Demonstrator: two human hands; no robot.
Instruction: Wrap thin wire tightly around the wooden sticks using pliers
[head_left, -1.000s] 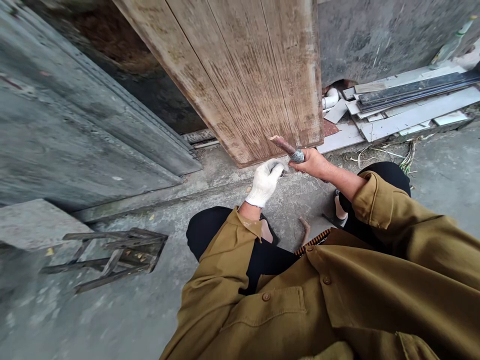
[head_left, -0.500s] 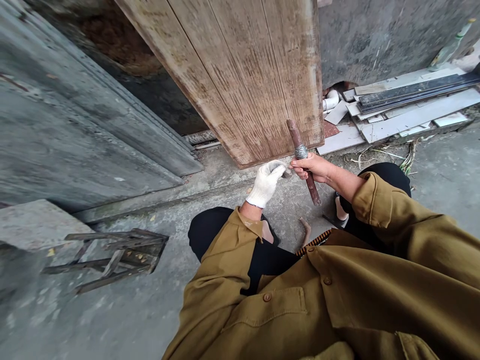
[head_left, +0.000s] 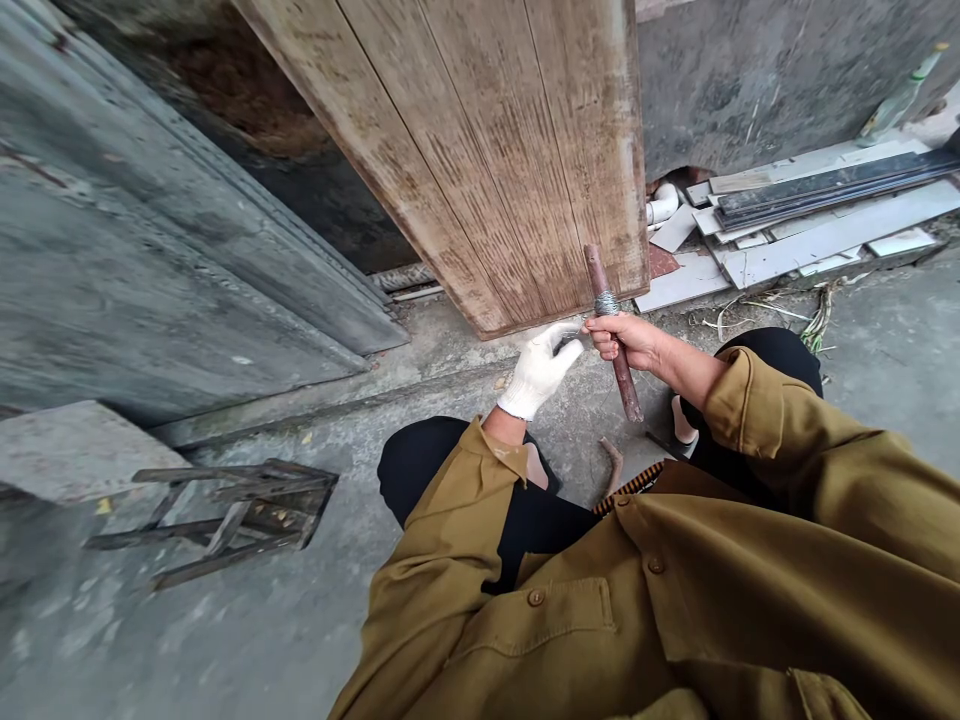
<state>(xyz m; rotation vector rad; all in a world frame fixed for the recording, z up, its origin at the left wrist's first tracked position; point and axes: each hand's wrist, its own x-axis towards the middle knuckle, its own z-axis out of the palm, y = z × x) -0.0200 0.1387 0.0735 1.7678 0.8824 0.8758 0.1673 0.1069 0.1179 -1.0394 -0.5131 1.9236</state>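
Observation:
My right hand (head_left: 626, 338), bare, is wrapped round a reddish-brown stick (head_left: 624, 385) held upright at a slant. Just above the fingers, a band of silvery wire (head_left: 606, 303) is wound round the stick. My left hand (head_left: 541, 372) wears a white knitted glove, and its thumb stands apart from the curved fingers. Its fingertips are close to those of my right hand. A thin strand, apparently wire, shows faintly between the two hands; whether the glove touches it I cannot tell.
A grooved wooden board (head_left: 510, 180) leans ahead of me. Stacked tile strips (head_left: 825, 215) and a glass bottle (head_left: 900, 100) are at the right. A wooden stool (head_left: 232, 515) lies at the left. A short bent stick (head_left: 610, 465) is on the concrete floor between my feet.
My left thumb and fingers have parted from a closed pinch. The stick and my right hand have shifted slightly right and down.

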